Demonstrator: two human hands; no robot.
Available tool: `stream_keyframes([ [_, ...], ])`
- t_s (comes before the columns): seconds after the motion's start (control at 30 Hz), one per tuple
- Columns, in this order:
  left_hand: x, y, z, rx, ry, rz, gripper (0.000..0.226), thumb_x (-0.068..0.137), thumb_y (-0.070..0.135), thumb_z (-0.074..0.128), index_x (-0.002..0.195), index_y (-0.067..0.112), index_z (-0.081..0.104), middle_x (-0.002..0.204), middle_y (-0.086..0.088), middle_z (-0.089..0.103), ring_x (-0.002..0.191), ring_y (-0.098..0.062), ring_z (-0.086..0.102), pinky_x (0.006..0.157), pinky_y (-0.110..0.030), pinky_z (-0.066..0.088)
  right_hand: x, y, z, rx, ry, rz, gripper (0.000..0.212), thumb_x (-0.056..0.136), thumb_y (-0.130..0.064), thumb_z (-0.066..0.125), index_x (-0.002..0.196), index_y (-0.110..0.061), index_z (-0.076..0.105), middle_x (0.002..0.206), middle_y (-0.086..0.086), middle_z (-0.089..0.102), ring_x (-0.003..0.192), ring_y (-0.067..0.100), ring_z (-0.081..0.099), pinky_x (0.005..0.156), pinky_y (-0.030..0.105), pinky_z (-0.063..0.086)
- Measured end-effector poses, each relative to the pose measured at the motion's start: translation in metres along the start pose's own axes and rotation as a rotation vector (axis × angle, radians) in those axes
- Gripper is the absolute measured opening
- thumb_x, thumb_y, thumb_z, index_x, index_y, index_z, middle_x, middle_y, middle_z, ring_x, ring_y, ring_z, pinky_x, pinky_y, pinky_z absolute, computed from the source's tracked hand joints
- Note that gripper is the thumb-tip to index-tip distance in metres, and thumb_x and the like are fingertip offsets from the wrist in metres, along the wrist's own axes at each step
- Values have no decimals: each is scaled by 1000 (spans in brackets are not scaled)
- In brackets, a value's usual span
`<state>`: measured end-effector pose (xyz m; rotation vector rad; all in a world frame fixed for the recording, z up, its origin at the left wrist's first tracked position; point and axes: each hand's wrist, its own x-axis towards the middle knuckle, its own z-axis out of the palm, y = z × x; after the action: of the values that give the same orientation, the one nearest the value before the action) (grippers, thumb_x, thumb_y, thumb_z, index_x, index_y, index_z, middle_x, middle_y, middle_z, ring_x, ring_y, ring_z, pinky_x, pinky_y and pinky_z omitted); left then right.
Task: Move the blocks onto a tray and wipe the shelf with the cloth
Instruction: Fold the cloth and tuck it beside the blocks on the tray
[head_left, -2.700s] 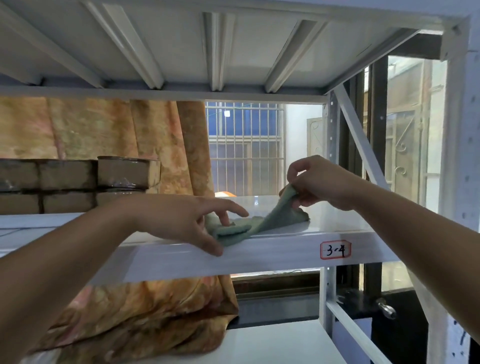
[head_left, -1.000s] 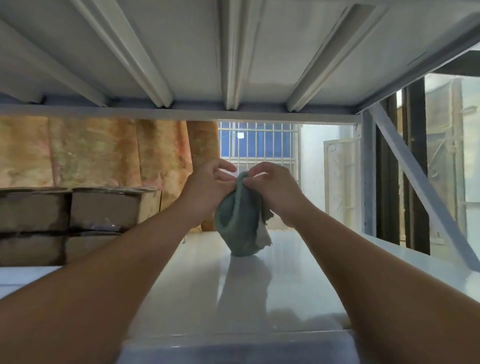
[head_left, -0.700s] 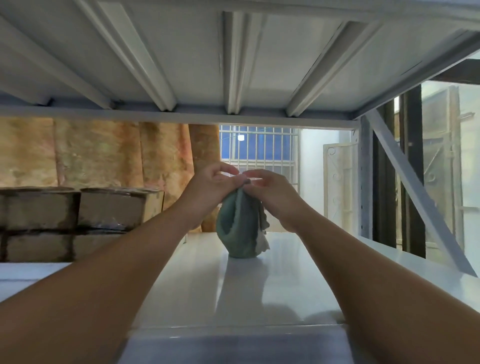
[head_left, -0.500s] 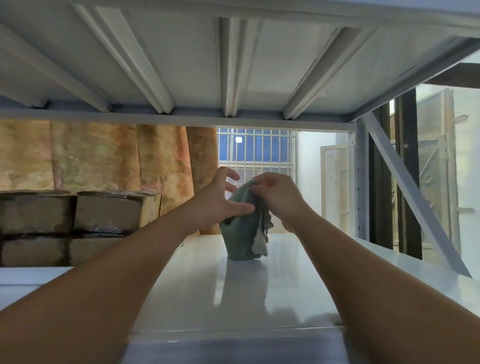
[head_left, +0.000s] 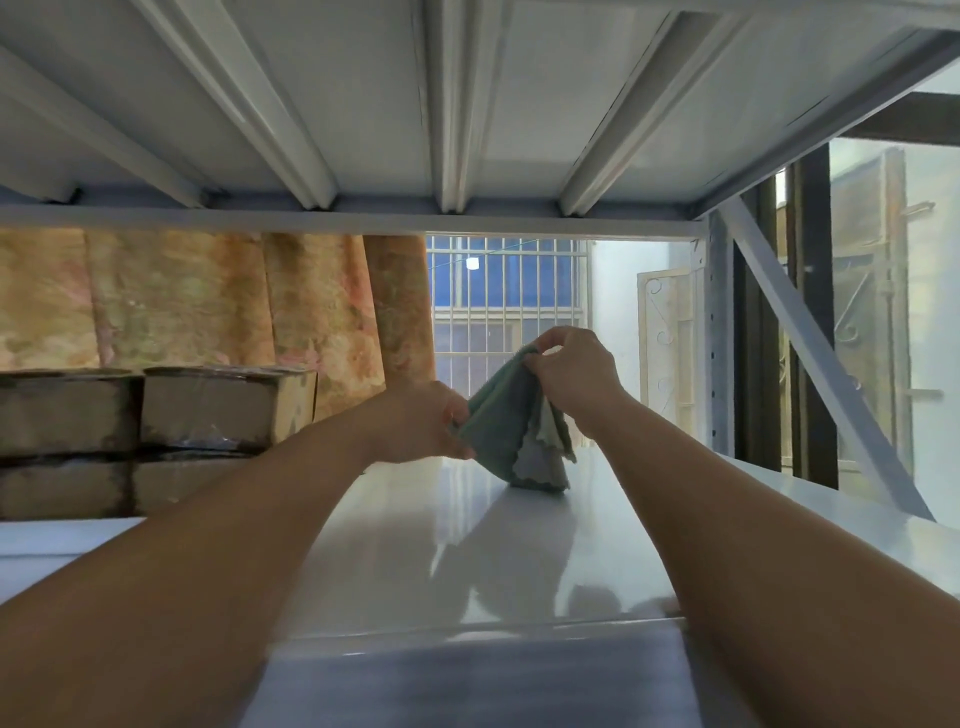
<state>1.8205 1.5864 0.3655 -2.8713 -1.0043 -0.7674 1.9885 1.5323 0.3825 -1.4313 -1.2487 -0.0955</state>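
A green cloth (head_left: 506, 426) hangs between both hands over the middle of the glossy white shelf (head_left: 467, 561), its lower end touching the surface. My right hand (head_left: 574, 371) pinches the cloth's top edge. My left hand (head_left: 423, 423) is lower and grips its left edge. Brown blocks (head_left: 208, 410) wrapped in clear film are stacked in two layers at the shelf's left rear. No tray is in sight.
The ribbed underside of the upper shelf (head_left: 467, 104) hangs close overhead. A diagonal brace (head_left: 810, 358) and an upright post (head_left: 719, 338) close the right side. A patterned curtain (head_left: 234, 296) and a barred window (head_left: 506, 306) lie behind.
Since the earliest frame the cloth has gone from the shelf's front edge to deeper in. In the last half second my left hand dropped to the cloth's left edge, spreading it out.
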Motion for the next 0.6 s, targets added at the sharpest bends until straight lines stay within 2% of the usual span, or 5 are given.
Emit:
stream_keyframes([
  [0.13,3,-2,-7,-169,166,-94,11,80,24,67,78,13,66,72,-1,60,61,-11,50,51,-21,34,0,2,-4,-179,-27,21,13,88,-7,54,90,-19,59,92,2,63,85,21,61,79,36,55],
  [0.33,4,0,-18,-484,449,-92,4,85,22,62,83,23,59,79,9,56,73,-8,54,60,-27,45,0,-9,-8,-32,-162,234,48,76,-10,74,117,-8,49,112,5,54,106,24,55,95,39,49],
  [0.43,5,-2,-20,-615,503,-130,18,84,12,62,97,23,56,89,1,60,88,-18,61,82,-39,54,-9,-14,-10,273,-287,377,28,92,-3,47,120,-4,45,104,13,56,92,30,63,73,38,59],
  [0.5,6,-7,-20,-649,521,-188,29,83,8,64,105,25,53,94,-2,63,92,-21,62,86,-41,54,-13,-15,-9,328,-337,364,26,95,0,34,119,-1,45,112,19,53,96,32,62,62,33,59],
  [0.6,7,-15,-20,-646,589,-229,30,82,4,65,104,23,57,98,-4,67,93,-20,62,87,-42,54,-12,-13,-5,385,-341,253,28,97,2,34,124,5,42,114,19,47,110,29,53,85,35,52],
])
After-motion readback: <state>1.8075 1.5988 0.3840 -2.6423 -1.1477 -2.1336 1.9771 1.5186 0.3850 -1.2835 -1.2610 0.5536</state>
